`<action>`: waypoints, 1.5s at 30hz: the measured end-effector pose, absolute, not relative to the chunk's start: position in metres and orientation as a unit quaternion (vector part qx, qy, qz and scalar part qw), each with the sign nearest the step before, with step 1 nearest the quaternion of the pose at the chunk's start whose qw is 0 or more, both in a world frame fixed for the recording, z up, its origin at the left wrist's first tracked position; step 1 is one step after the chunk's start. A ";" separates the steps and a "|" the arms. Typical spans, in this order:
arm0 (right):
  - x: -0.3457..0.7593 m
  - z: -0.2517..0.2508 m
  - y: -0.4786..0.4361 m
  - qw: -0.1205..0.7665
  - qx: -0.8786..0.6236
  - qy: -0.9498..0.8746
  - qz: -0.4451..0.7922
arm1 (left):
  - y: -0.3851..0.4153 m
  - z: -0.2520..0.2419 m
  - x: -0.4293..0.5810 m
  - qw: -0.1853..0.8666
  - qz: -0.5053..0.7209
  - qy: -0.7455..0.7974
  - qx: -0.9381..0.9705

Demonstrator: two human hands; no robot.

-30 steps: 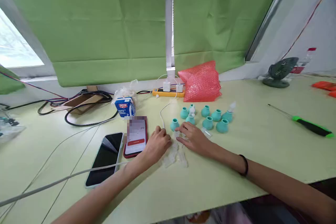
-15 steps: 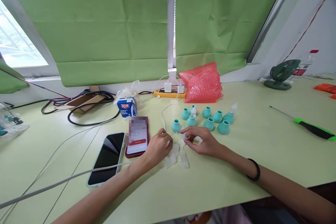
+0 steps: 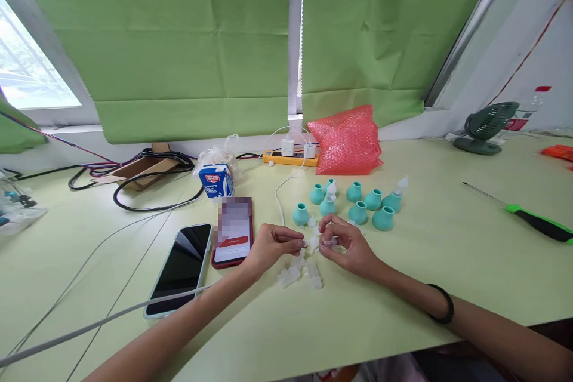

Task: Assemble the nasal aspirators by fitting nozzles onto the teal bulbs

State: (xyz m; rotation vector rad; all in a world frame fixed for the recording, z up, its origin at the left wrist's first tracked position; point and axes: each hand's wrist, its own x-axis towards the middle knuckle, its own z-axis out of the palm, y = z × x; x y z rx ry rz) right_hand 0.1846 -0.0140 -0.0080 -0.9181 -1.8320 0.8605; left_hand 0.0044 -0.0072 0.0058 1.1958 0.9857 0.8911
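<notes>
My left hand (image 3: 273,249) is closed in a pinch, its fingertips around something too small to make out. Facing it closely, my right hand (image 3: 351,245) grips a small clear plastic piece (image 3: 330,242) between thumb and fingers. Loose translucent plastic parts (image 3: 314,275) lie on the table under and between the hands. Just beyond stand several teal rubber bulbs (image 3: 383,218) with round open necks. Two bulbs carry a whitish tip: one tip (image 3: 331,190) near the middle, another tip (image 3: 402,183) at the right of the group.
Left of my hands lie a red-edged phone (image 3: 233,233) and a pale-cased phone (image 3: 179,268), a grey cable crossing the latter. A blue milk carton (image 3: 216,182), yellow power strip (image 3: 290,159) and red bubble-wrap bag (image 3: 347,143) stand behind. A screwdriver (image 3: 537,222) and green fan (image 3: 486,125) are rightward.
My left hand has turned and stretched its pinched fingers rightward toward the other hand. My right hand has shifted slightly right, and the clear piece in it shows more.
</notes>
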 end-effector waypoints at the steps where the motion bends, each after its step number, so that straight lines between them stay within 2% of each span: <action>1: 0.185 -0.008 -0.015 0.446 -0.367 -0.735 0.355 | -0.008 0.006 0.005 0.625 0.389 0.432 0.520; 7: 0.184 -0.013 -0.014 0.416 -0.382 -0.747 0.351 | -0.011 0.006 0.008 0.621 0.392 0.426 0.529; 10: 0.183 -0.014 -0.013 0.368 -0.411 -0.752 0.362 | -0.012 0.007 0.009 0.615 0.399 0.425 0.531; 15: 0.183 -0.008 -0.017 0.324 -0.442 -0.795 0.260 | -0.015 0.011 0.011 0.602 0.412 0.448 0.517; 23: 0.185 0.000 -0.025 0.256 -0.440 -0.824 0.249 | -0.019 0.013 0.012 0.601 0.412 0.453 0.513; 32: 0.183 -0.007 -0.016 0.283 -0.443 -0.824 0.211 | -0.021 0.013 0.015 0.620 0.413 0.443 0.498; 40: 0.182 -0.014 -0.014 0.368 -0.409 -0.784 0.286 | -0.019 0.008 0.013 0.645 0.402 0.432 0.485; 45: 0.181 -0.010 -0.016 0.392 -0.391 -0.763 0.334 | -0.018 0.008 0.012 0.653 0.401 0.437 0.471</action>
